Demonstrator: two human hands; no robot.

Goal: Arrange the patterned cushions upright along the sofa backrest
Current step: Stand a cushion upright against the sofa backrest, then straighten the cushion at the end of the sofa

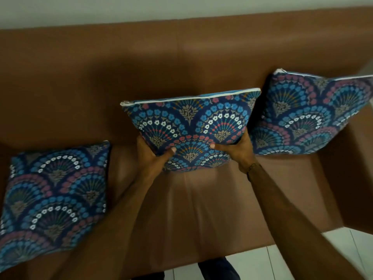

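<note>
Brown leather sofa [191, 209] seen from above, backrest [121, 63] running across 12 o'clock, pale wall [141, 9] behind it

Middle cushion [191, 126]: blue fan-and-flower print, held upright at centre frame, white zipper edge [189, 97] on top. Its lower edge sits at or just over the seat; can't tell if it's touching. Top edge leans toward the backrest

Left hand [150, 153]: grip clamped on the middle cushion's lower left corner, thumb across the printed face, fingers hidden behind

Right hand [239, 147]: grip clamped on the lower right corner, thumb on the face, fingers behind. Thin bracelet [253, 166] on that wrist

Right cushion [310, 116], at 2 o'clock: same print, standing upright against the backrest, its left side just beside the right hand

Left cushion [54, 197], at 8 o'clock: same print, lying flat on the seat, well apart from the backrest

White tiled floor [302, 257] at 5 o'clock, dark shoes [219, 268] at 6 o'clock
</note>
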